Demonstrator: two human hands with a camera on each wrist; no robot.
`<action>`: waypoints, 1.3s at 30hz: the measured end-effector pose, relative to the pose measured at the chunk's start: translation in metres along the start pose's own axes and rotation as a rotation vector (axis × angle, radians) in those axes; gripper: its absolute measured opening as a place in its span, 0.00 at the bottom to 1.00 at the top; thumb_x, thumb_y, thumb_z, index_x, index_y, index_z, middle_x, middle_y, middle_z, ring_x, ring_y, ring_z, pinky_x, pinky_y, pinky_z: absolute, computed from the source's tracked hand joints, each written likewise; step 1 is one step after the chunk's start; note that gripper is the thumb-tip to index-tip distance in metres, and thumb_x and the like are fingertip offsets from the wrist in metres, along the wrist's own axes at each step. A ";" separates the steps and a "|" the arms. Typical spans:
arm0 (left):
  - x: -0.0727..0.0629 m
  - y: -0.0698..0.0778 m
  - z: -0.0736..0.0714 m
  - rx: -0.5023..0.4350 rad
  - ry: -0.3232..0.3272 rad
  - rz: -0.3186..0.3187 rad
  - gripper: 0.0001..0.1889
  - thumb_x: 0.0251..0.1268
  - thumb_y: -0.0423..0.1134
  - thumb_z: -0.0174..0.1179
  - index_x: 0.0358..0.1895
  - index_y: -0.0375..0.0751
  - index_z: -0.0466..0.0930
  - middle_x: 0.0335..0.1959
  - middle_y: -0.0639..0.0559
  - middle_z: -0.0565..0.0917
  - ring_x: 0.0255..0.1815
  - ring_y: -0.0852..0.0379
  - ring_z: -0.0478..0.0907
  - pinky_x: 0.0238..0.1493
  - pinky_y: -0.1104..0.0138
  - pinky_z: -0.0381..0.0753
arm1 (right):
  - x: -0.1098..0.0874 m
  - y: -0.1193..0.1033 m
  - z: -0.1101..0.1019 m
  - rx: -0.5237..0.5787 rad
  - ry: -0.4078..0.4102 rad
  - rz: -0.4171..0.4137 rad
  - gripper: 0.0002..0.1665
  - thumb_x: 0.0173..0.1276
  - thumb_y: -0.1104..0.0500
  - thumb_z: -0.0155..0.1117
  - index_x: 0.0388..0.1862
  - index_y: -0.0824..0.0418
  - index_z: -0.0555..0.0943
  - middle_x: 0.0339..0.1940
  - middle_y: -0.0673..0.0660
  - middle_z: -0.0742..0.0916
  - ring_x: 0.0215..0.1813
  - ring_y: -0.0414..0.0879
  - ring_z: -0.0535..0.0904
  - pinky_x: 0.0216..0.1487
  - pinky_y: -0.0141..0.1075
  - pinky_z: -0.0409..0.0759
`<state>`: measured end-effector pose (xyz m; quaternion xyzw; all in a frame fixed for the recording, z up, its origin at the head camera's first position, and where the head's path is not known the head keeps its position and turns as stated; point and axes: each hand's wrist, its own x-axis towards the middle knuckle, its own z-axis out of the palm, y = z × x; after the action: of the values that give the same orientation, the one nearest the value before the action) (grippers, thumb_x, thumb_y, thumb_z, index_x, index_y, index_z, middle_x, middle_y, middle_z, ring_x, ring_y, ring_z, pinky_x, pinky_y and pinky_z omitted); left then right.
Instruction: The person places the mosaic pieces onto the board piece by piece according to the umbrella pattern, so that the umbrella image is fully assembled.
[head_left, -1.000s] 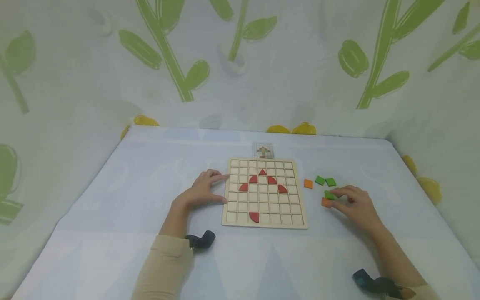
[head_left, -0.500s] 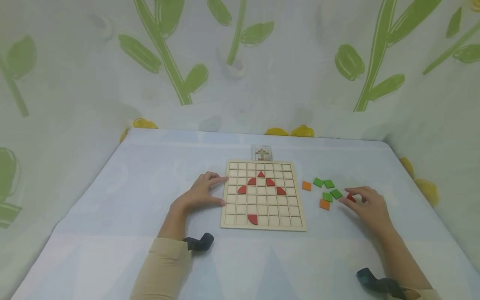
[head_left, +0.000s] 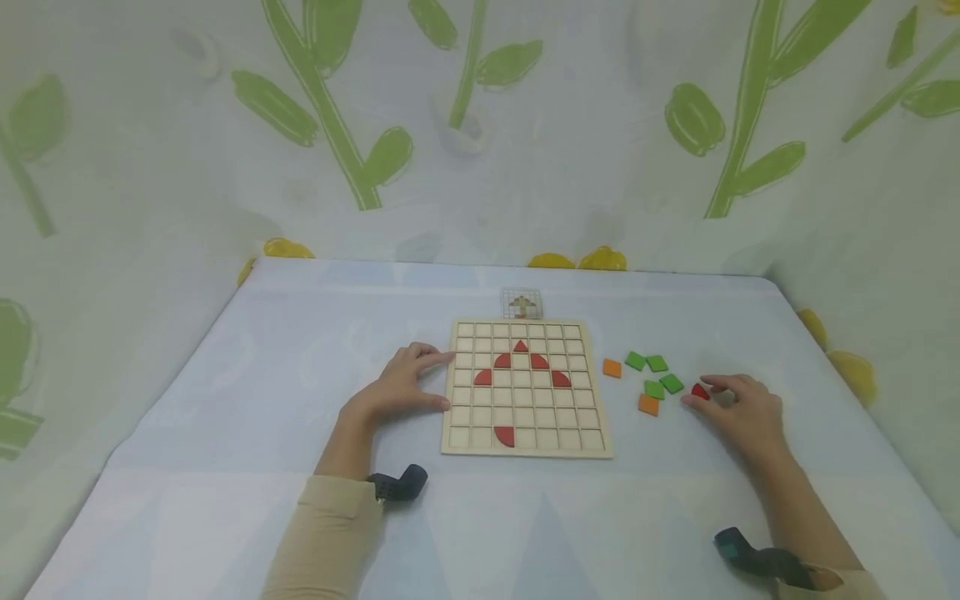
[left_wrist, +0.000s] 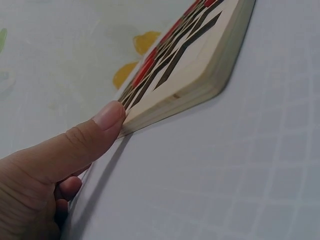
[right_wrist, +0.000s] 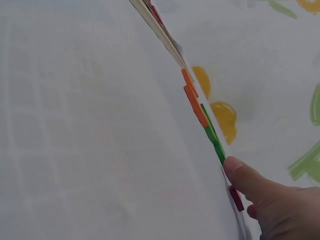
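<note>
Left hand [head_left: 401,383], thumb and finger spread, touches grid board [head_left: 525,415]. Right hand [head_left: 750,412] has red piece [head_left: 700,392] between thumb and finger, near green tiles [head_left: 671,384]; can't tell if pinching. Picking step, likely; next needs firm grip.

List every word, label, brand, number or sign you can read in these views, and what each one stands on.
No readable text in any of the three views.
Card, by the board's far edge: small grid picture, too small to tell whether any lettering is on it.
Board: grid and red pieces, no lettering visible.
Green tiles and orange tiles: no marks visible.
Black wrist cameras: too small to tell.
</note>
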<state>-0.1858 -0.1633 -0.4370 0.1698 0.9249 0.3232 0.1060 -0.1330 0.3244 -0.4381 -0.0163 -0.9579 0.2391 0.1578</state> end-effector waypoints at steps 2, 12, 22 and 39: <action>0.000 0.000 -0.001 -0.001 0.004 -0.006 0.43 0.44 0.54 0.72 0.69 0.56 0.66 0.62 0.48 0.65 0.63 0.48 0.59 0.63 0.50 0.63 | 0.001 -0.001 0.001 -0.012 -0.018 0.025 0.29 0.56 0.48 0.72 0.47 0.68 0.80 0.43 0.69 0.81 0.45 0.61 0.72 0.47 0.58 0.59; 0.000 0.000 -0.001 -0.002 0.000 -0.009 0.43 0.43 0.55 0.72 0.69 0.55 0.66 0.62 0.47 0.65 0.63 0.48 0.59 0.62 0.49 0.63 | 0.001 0.005 0.005 0.007 -0.052 0.045 0.25 0.61 0.47 0.66 0.45 0.67 0.81 0.43 0.69 0.82 0.46 0.62 0.73 0.50 0.61 0.56; 0.002 0.000 0.001 -0.010 -0.005 -0.034 0.44 0.43 0.55 0.72 0.69 0.56 0.66 0.63 0.47 0.64 0.64 0.48 0.58 0.63 0.48 0.63 | -0.001 0.009 0.007 0.040 -0.030 -0.053 0.17 0.63 0.57 0.64 0.48 0.65 0.82 0.45 0.67 0.81 0.47 0.61 0.72 0.46 0.58 0.55; 0.000 0.001 0.000 -0.006 -0.002 -0.012 0.44 0.43 0.56 0.72 0.69 0.54 0.66 0.62 0.47 0.65 0.63 0.48 0.59 0.62 0.49 0.64 | 0.000 0.008 0.005 0.024 -0.052 -0.037 0.20 0.63 0.53 0.65 0.44 0.68 0.80 0.42 0.68 0.82 0.42 0.58 0.71 0.45 0.56 0.54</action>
<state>-0.1860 -0.1627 -0.4366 0.1643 0.9248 0.3252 0.1096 -0.1347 0.3288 -0.4459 0.0096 -0.9589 0.2478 0.1377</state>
